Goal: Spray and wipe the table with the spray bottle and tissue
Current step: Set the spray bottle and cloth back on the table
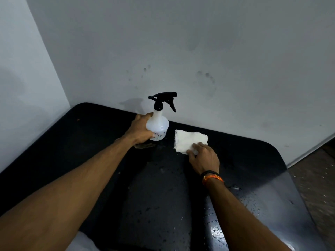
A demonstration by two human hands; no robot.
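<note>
- Spray bottle (158, 122): white body, black trigger head; stands upright on the black tabletop (90, 134) close to the grey wall (181, 42). Its label is partly covered by the hand and cannot be read.
- Left hand (140, 130): fingers (145, 115) wrapped round the bottle's left side, gripping the body below the neck; the fingertips on the bottle's far side are hidden.
- Tissue (188, 140): folded white pad lying flat just right of the bottle, not touching it.
- Right hand (204, 157): fingers spread and pressed on the tissue's near corner, covering that corner; bands (212, 176) circle the wrist.
- Droplets (250, 201): scattered on the tabletop nearer the viewer than the bottle; the dark surface makes them hard to trace elsewhere.
</note>
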